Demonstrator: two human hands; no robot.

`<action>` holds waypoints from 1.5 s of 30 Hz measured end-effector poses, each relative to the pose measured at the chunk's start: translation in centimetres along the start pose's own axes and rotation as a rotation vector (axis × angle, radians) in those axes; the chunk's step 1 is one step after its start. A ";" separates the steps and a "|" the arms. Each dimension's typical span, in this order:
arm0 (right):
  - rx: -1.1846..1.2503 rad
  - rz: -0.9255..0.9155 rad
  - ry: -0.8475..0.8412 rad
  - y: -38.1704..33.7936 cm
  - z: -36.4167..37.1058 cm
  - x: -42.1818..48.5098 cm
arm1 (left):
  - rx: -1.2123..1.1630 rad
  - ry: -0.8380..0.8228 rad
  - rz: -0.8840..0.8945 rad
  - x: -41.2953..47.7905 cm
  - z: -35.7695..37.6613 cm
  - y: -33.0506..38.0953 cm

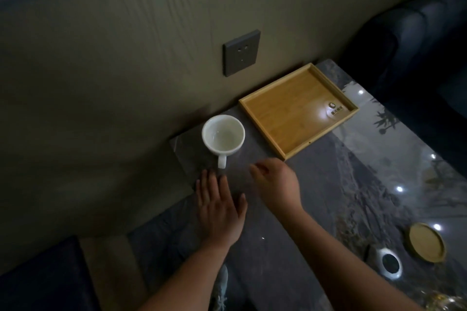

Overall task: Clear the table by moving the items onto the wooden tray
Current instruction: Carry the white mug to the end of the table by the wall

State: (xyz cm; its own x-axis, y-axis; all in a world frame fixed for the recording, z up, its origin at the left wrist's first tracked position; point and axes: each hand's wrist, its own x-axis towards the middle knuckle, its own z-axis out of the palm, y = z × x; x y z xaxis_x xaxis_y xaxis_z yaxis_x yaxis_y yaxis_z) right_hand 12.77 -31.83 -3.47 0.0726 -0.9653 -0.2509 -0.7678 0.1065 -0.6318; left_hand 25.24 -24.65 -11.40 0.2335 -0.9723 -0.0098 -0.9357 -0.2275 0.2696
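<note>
A white mug [223,135] stands upright on the dark marble table [328,184], handle pointing toward me. The square wooden tray [262,115] lies to its right against the wall, holding nothing. A round wooden coaster [426,245] rests on the table at the right. My left hand [219,206] lies flat on the table just below the mug's handle, fingers apart, holding nothing. My right hand [276,183] hovers right of the handle with fingers loosely curled and nothing in them.
A grey wall socket [241,52] sits above the table. A dark sofa [409,40] stands at the far right. Ceiling lights reflect on the glossy tabletop, including a ring-shaped glare [390,262]. A dark cushion [43,283] is at the lower left.
</note>
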 end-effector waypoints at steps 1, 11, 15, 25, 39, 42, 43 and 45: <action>0.064 0.031 -0.043 -1.5 0.3 1.0 | 0.003 -0.003 0.002 -0.1 -0.2 0.0; 0.125 0.038 -0.104 -4.4 4.1 3.4 | -0.050 -0.064 0.005 -0.2 -1.0 0.0; 0.166 0.014 -0.028 -3.6 3.8 4.0 | -0.054 0.001 0.011 -0.2 -0.4 -0.2; 0.052 -0.141 -0.005 -2.6 2.8 6.2 | -0.019 0.011 -0.006 -0.1 0.3 -0.3; 0.092 -0.130 0.012 -3.6 2.6 7.9 | -0.003 0.010 -0.013 -0.1 0.3 -0.2; 0.095 -0.136 0.015 -3.8 2.6 8.0 | 0.001 0.017 -0.012 0.0 0.5 -0.4; 0.095 -0.137 0.012 -3.9 2.6 8.0 | 0.003 0.018 -0.013 0.0 0.6 -0.4; 0.090 -0.137 0.015 -4.0 2.6 8.1 | 0.001 0.020 -0.013 -0.1 0.7 -0.5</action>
State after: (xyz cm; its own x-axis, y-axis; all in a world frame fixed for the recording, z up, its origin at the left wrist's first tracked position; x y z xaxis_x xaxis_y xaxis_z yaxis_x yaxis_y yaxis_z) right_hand 18.08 -39.47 -4.86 0.1630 -0.9755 -0.1475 -0.6908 -0.0061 -0.7230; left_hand 25.47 -24.49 -12.18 0.2511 -0.9679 0.0055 -0.9328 -0.2405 0.2686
